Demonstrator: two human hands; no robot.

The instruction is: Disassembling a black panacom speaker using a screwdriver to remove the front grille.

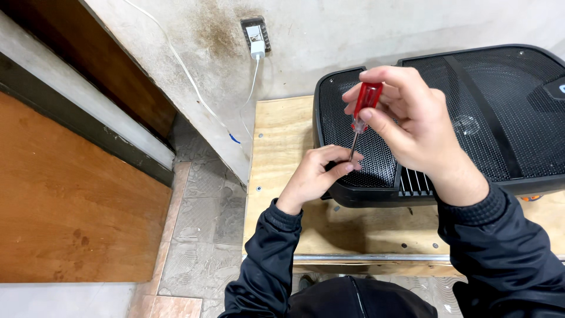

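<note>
Screwdriver (364, 109) over black speaker (471, 112); plywood bench (282, 135), wall charger (257, 44) nearby.

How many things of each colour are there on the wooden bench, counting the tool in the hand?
Red: 1, the screwdriver held by the right hand, with the left hand steadying its tip.
Black: 1, the speaker.
Total: 2 on the bench.

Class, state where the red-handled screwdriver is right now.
In the head view, right of centre, the screwdriver is held by the right hand, tip down by the left hand, over the black speaker.
</note>
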